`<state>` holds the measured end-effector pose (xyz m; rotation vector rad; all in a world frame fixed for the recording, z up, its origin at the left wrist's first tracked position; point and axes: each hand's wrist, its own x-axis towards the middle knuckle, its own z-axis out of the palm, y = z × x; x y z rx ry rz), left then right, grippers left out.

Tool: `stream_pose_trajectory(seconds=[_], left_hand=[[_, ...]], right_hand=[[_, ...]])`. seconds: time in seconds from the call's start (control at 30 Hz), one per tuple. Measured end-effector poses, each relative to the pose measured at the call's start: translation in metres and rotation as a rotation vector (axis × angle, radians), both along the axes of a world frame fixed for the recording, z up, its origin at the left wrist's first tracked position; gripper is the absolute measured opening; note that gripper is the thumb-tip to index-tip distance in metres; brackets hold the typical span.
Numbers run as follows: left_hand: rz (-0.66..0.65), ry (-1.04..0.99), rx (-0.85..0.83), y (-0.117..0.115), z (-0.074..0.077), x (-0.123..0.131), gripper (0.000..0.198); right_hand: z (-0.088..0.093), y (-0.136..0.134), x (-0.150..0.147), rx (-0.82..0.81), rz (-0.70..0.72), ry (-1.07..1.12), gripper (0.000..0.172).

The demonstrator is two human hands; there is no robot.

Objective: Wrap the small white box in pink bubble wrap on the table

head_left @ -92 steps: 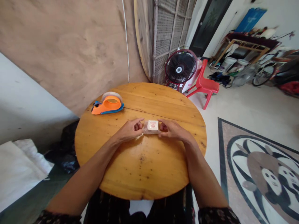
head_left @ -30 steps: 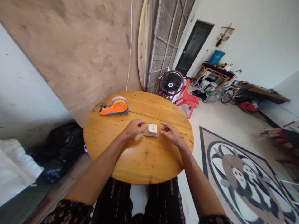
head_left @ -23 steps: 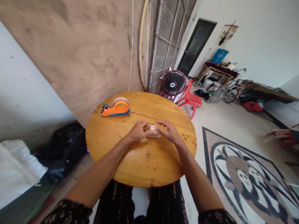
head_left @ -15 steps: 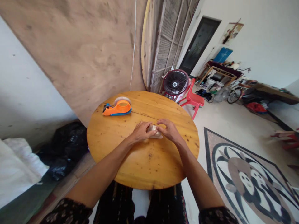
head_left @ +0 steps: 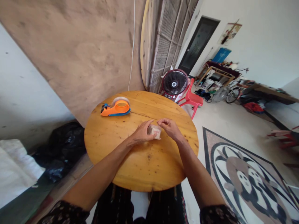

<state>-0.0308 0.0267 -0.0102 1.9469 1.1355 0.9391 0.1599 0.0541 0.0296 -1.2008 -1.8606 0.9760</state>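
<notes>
Box (head_left: pixel 156 132) tipped up between left hand (head_left: pixel 140 134), right hand (head_left: pixel 170 128).

desk (head_left: pixel 140 168): round, bare wooden planks, seam running across the far half | far left: orange and blue tape dispenser (head_left: pixel 115 108), flat on the wood, roll fitted | middle: small pale packet (head_left: pixel 155 132), gripped between left hand (head_left: pixel 141 133) and right hand (head_left: pixel 170 127); contact with the wood unclear
</notes>
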Motion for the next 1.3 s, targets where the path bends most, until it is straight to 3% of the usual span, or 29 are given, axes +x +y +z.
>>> stream_pose_trajectory(seconds=[0.3, 0.6, 0.8, 0.9, 1.1, 1.2, 1.3], left_hand=[[-0.133, -0.062, 0.088, -0.003, -0.004, -0.001, 0.093], [-0.089, 0.055, 0.208, -0.003, -0.009, -0.002, 0.102], [-0.101, 0.152, 0.252, -0.005, -0.002, -0.004, 0.109], [-0.066, 0.161, 0.222, -0.008, 0.002, -0.005, 0.099], [0.015, 0.043, 0.159, -0.011, 0.004, -0.004, 0.048], [0.079, -0.016, 0.109, -0.009, 0.005, -0.003, 0.04], [0.049, -0.083, 0.045, -0.005, 0.004, -0.002, 0.036]], right_hand=[[0.021, 0.006, 0.002, -0.032, 0.017, 0.014, 0.022], [0.04, 0.019, 0.005, -0.069, -0.011, -0.015, 0.016], [0.05, 0.034, 0.01, -0.176, -0.086, 0.055, 0.008], [0.052, 0.044, 0.013, -0.185, -0.103, 0.081, 0.006], [0.049, 0.058, 0.015, -0.254, -0.133, 0.118, 0.004], [0.044, 0.064, 0.017, -0.288, -0.154, 0.087, 0.006], [0.04, 0.071, 0.021, -0.324, -0.146, 0.081, 0.005]])
